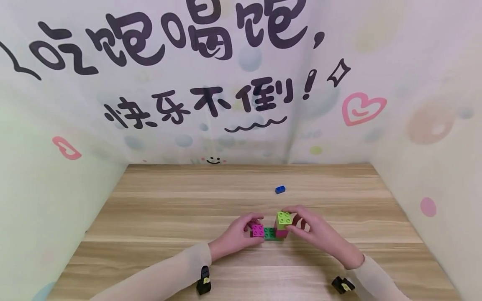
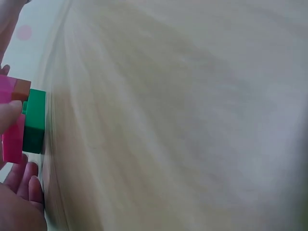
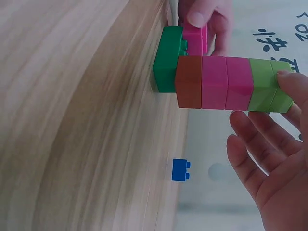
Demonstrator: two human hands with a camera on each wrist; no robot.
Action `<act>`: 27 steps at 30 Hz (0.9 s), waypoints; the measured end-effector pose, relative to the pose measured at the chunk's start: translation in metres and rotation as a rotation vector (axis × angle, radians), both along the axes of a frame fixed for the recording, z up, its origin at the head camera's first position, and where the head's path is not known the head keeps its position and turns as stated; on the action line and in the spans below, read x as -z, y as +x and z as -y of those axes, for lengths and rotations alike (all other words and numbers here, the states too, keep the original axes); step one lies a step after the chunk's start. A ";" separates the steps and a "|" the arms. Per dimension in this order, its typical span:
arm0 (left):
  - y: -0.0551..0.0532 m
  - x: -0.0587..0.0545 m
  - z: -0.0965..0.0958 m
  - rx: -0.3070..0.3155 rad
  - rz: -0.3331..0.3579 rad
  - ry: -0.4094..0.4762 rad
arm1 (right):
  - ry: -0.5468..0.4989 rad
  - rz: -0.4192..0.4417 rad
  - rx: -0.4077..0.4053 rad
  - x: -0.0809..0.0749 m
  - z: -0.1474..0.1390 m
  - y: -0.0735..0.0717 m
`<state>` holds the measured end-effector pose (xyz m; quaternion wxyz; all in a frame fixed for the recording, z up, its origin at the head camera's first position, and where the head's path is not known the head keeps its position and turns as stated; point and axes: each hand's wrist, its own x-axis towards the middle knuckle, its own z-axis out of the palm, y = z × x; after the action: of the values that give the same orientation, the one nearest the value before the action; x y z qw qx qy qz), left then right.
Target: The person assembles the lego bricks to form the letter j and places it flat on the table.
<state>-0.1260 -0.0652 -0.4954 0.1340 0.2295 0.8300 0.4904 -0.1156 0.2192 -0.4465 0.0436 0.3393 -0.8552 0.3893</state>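
A green building brick (image 1: 269,233) lies studs up on the wooden table. At its left end my left hand (image 1: 235,236) pinches a magenta brick (image 1: 257,230) that sits on the green one. From the green brick's right end rises a tower with a brown brick (image 3: 189,82) at the bottom, two pink bricks (image 3: 227,83) in the middle and two lime bricks (image 3: 270,85) on top. My right hand (image 1: 320,234) holds the tower's lime top, its thumb showing on the lime side in the right wrist view. The left wrist view shows the bricks only partly.
Behind the hands, a small blue brick (image 1: 280,190) stands alone on the wooden table (image 1: 180,188). White printed walls close off the back and both sides. A black strap device (image 1: 203,282) is at the left sleeve, and another (image 1: 342,285) at the right.
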 end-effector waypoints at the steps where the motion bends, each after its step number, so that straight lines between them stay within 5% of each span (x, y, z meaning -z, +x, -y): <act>1: 0.002 0.000 0.003 -0.005 -0.009 -0.006 | 0.000 0.004 0.000 0.000 0.001 0.000; 9: 0.006 -0.001 0.012 -0.018 -0.038 -0.019 | 0.026 0.055 0.057 -0.005 0.001 0.002; 27: 0.007 0.000 0.003 -0.049 -0.070 -0.049 | -0.038 0.060 0.027 0.000 0.003 -0.011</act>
<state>-0.1186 -0.0681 -0.4957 0.0983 0.2226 0.8515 0.4645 -0.1270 0.2158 -0.4460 0.0298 0.3150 -0.8531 0.4149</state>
